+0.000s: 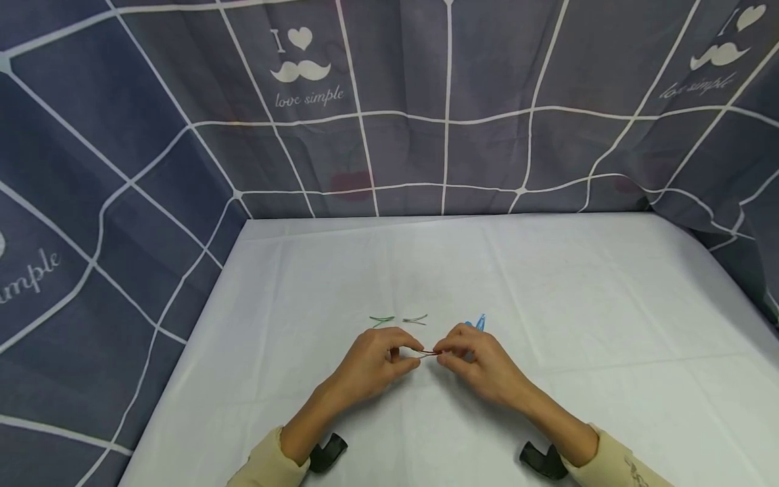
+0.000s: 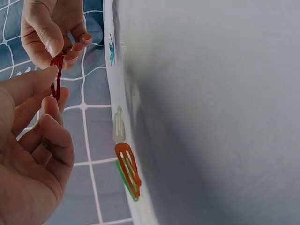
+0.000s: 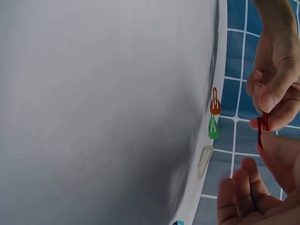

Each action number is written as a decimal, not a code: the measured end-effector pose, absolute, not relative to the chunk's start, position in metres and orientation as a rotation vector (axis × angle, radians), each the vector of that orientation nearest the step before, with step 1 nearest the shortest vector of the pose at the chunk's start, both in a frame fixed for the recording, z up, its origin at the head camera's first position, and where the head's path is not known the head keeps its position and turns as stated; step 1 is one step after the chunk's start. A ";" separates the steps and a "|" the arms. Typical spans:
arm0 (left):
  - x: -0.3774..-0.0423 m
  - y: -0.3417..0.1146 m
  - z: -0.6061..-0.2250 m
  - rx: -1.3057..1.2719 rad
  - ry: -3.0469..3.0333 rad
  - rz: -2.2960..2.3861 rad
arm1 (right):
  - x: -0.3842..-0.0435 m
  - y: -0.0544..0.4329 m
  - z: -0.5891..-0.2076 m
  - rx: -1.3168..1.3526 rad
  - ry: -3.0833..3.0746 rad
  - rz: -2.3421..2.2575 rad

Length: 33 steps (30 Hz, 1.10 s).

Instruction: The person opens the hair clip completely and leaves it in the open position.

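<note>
A red snap hair clip is held over the white table between both hands. My left hand pinches one end of it between thumb and fingertips. The other end is pinched by my right hand. In the left wrist view the clip spans the short space between the two hands, its slot partly showing. The right wrist view shows the clip partly hidden by the fingers, with the other fingers of the right hand spread loosely below it.
Beyond the hands on the white tablecloth lie a green clip, a pale clip and a blue clip. An orange clip overlaps the green one in the wrist views. Grey checked curtains stand behind the table.
</note>
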<state>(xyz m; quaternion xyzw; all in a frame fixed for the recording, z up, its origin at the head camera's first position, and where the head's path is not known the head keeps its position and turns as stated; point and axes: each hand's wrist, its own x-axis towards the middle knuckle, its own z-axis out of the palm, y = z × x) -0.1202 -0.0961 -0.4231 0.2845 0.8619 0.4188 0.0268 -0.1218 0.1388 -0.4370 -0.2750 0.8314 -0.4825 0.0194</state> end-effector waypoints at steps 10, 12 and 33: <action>-0.124 -0.096 -0.425 0.850 2.680 1.286 | -0.129 0.138 -0.437 -0.848 2.629 -1.427; -0.125 -0.096 -0.426 0.833 2.679 1.285 | -0.132 0.138 -0.435 -0.860 2.647 -1.381; -0.138 -0.092 -0.436 0.642 2.911 1.060 | -0.155 0.121 -0.449 -0.881 2.770 -1.239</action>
